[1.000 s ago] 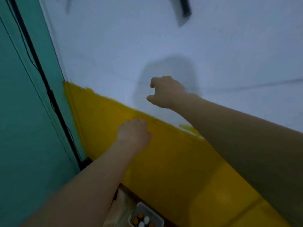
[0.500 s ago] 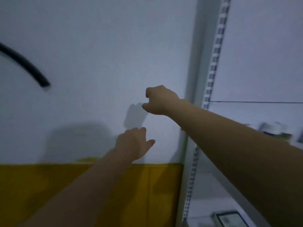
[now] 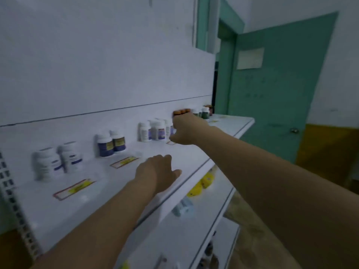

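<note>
My left hand (image 3: 158,172) hovers palm down over the front part of a white shelf (image 3: 196,156), fingers relaxed and holding nothing. Farther along that shelf my right hand (image 3: 186,131) is a curled fist with nothing visible in it, just in front of a row of medicine bottles. Orange-capped bottles (image 3: 181,112) show right behind its knuckles. To their left stand white bottles (image 3: 153,131), two dark blue ones (image 3: 111,144) and two white ones with blue labels (image 3: 58,162).
Red-edged yellow labels (image 3: 73,189) lie flat on the shelf before the bottles. A lower shelf holds yellow round items (image 3: 201,185) and a pale bottle (image 3: 183,207). A slotted upright (image 3: 11,193) stands left. A teal door (image 3: 272,94) with a paper notice is at right.
The view swung right from a bare white and yellow wall to the shelf of bottles. Both arms stay stretched forward; the right fist is still curled, the left hand still relaxed.
</note>
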Demonstrator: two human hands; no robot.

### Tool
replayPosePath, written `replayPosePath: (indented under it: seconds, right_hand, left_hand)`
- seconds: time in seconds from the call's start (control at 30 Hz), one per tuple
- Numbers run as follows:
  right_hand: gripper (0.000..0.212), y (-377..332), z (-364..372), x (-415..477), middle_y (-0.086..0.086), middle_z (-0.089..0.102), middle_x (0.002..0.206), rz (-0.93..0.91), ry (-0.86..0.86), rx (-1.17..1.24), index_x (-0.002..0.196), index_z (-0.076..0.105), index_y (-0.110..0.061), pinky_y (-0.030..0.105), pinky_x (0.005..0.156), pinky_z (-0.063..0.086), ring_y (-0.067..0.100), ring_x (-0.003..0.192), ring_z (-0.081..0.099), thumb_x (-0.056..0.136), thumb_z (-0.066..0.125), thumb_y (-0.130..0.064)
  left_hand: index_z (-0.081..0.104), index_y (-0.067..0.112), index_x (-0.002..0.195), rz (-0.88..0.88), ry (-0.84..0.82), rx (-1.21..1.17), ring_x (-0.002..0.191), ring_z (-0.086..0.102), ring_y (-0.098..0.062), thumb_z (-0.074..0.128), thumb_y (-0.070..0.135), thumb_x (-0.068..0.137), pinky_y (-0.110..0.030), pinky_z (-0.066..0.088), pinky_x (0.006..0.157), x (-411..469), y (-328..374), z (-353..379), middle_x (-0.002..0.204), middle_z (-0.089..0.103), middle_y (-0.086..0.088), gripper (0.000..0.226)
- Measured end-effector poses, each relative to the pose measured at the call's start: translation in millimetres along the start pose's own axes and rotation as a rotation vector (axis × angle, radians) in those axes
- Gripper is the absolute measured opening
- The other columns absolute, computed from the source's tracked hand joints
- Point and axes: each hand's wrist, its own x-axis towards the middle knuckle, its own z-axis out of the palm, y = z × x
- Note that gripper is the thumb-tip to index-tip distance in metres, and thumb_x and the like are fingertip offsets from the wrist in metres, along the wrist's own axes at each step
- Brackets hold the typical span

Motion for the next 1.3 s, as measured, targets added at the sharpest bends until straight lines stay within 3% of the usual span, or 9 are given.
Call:
replayPosePath:
  seconds: [0.17, 0.27, 0.33, 0.43, 0.5, 0.7, 0.97, 1.13, 1.3]
  right_hand:
    - [0.031, 152, -4, -22, 0.006, 0.058, 0.113, 0.195, 0.002, -0.074, 0.118, 0.056, -0.012, 0.029, 0.067, 0.039, 0.024, 0.093, 0.055, 0.091, 0.053, -0.028]
    - [0.032, 233, -8, -25, 0.006, 0.058, 0.114, 0.268, 0.002, -0.094, 0.119, 0.055, -0.012, 0.030, 0.072, 0.045, 0.024, 0.092, 0.055, 0.091, 0.053, -0.027]
    - [0.030, 283, -12, -23, 0.005, 0.059, 0.110, 0.318, 0.003, -0.121, 0.117, 0.056, -0.012, 0.027, 0.068, 0.044, 0.024, 0.092, 0.057, 0.090, 0.052, -0.025]
    - [0.027, 350, -15, -10, 0.004, 0.056, 0.103, 0.372, 0.006, -0.133, 0.116, 0.055, -0.012, 0.025, 0.060, 0.037, 0.022, 0.083, 0.053, 0.091, 0.052, -0.023]
    - [0.028, 388, -12, 5, 0.006, 0.058, 0.110, 0.390, 0.005, -0.125, 0.118, 0.055, -0.013, 0.025, 0.061, 0.037, 0.023, 0.085, 0.054, 0.092, 0.052, -0.023]
    - [0.033, 487, 13, 74, 0.006, 0.058, 0.116, 0.424, 0.037, -0.088, 0.122, 0.055, -0.013, 0.027, 0.070, 0.042, 0.025, 0.101, 0.059, 0.091, 0.052, -0.023]
    - [0.035, 603, 41, 195, 0.007, 0.058, 0.118, 0.403, 0.018, -0.086, 0.122, 0.054, -0.011, 0.029, 0.076, 0.046, 0.026, 0.106, 0.060, 0.091, 0.054, -0.025]
    - [0.035, 665, 53, 275, 0.008, 0.056, 0.120, 0.310, 0.021, -0.066, 0.123, 0.053, -0.011, 0.029, 0.075, 0.043, 0.027, 0.106, 0.058, 0.090, 0.054, -0.024]
    - [0.034, 722, 84, 357, 0.009, 0.058, 0.118, 0.102, 0.013, -0.069, 0.121, 0.054, -0.010, 0.033, 0.080, 0.049, 0.027, 0.104, 0.058, 0.092, 0.053, -0.028]
  left_hand:
    - [0.044, 0.016, 0.129, 0.106, 0.032, 0.021, 0.115, 0.049, -0.027, 0.041, 0.054, 0.093, -0.037, 0.045, 0.089, 75, 123, 23, 0.129, 0.050, -0.009, 0.052]
    - [0.050, 0.017, 0.117, 0.152, 0.050, 0.001, 0.109, 0.052, -0.027, 0.041, 0.051, 0.094, -0.033, 0.042, 0.079, 116, 190, 32, 0.122, 0.054, -0.009, 0.042]
    - [0.052, 0.020, 0.109, 0.178, 0.070, -0.032, 0.108, 0.053, -0.028, 0.042, 0.048, 0.094, -0.032, 0.040, 0.078, 144, 230, 37, 0.120, 0.056, -0.009, 0.033]
    - [0.052, 0.018, 0.121, 0.211, 0.100, -0.038, 0.109, 0.055, -0.027, 0.045, 0.048, 0.093, -0.031, 0.044, 0.082, 190, 277, 43, 0.122, 0.058, -0.008, 0.041]
    - [0.053, 0.018, 0.121, 0.224, 0.115, -0.034, 0.108, 0.056, -0.027, 0.046, 0.047, 0.092, -0.030, 0.045, 0.083, 225, 300, 49, 0.121, 0.059, -0.008, 0.042]
    - [0.051, 0.017, 0.122, 0.229, 0.169, 0.043, 0.103, 0.056, -0.025, 0.046, 0.050, 0.092, -0.033, 0.047, 0.080, 346, 349, 61, 0.115, 0.059, -0.006, 0.045]
    - [0.051, 0.016, 0.117, 0.198, 0.191, 0.043, 0.102, 0.054, -0.024, 0.046, 0.047, 0.092, -0.028, 0.040, 0.071, 511, 375, 71, 0.114, 0.057, -0.006, 0.039]
    - [0.050, 0.016, 0.124, 0.130, 0.216, 0.056, 0.109, 0.053, -0.026, 0.043, 0.047, 0.093, -0.031, 0.042, 0.076, 596, 394, 74, 0.122, 0.057, -0.007, 0.045]
    - [0.046, 0.015, 0.131, -0.072, 0.235, 0.074, 0.113, 0.051, -0.028, 0.042, 0.047, 0.094, -0.035, 0.044, 0.084, 657, 404, 93, 0.128, 0.054, -0.009, 0.048]
